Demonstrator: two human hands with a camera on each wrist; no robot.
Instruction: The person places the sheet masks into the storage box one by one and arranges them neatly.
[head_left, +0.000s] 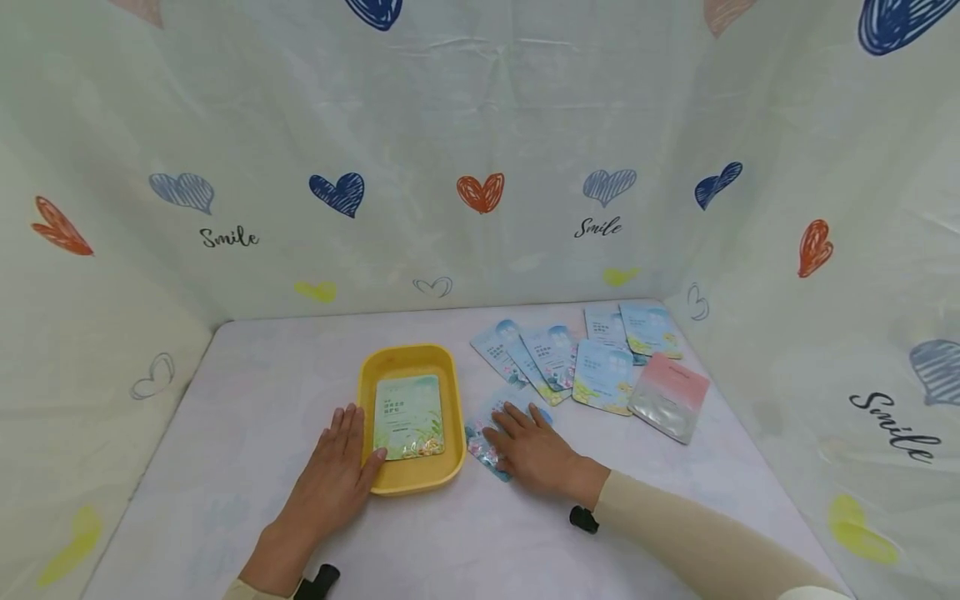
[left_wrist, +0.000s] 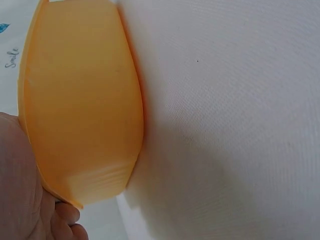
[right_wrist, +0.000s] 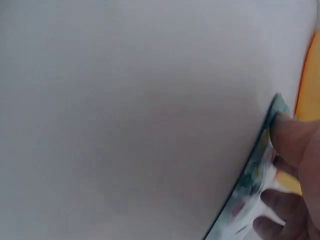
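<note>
A yellow tray (head_left: pixel 417 482) lies on the table with one green sheet mask packet (head_left: pixel 408 412) flat inside it. My left hand (head_left: pixel 330 475) rests along the tray's left rim, fingers straight and thumb over the edge. In the left wrist view, the outer wall of the tray (left_wrist: pixel 85 100) shows beside that hand. To the right of the tray, my right hand (head_left: pixel 534 450) lies with spread fingers on a blue floral sheet mask packet (head_left: pixel 482 443), partly covering it. The right wrist view shows its thumb on that packet (right_wrist: pixel 245 182) near one edge.
Several blue packets (head_left: pixel 602 375) lie spread and partly overlapping at the back right. A pink and silver packet (head_left: pixel 670 397) lies at their right end. Heart-printed cloth (head_left: pixel 480 125) walls enclose the white table (head_left: pixel 247 400) at the back and sides.
</note>
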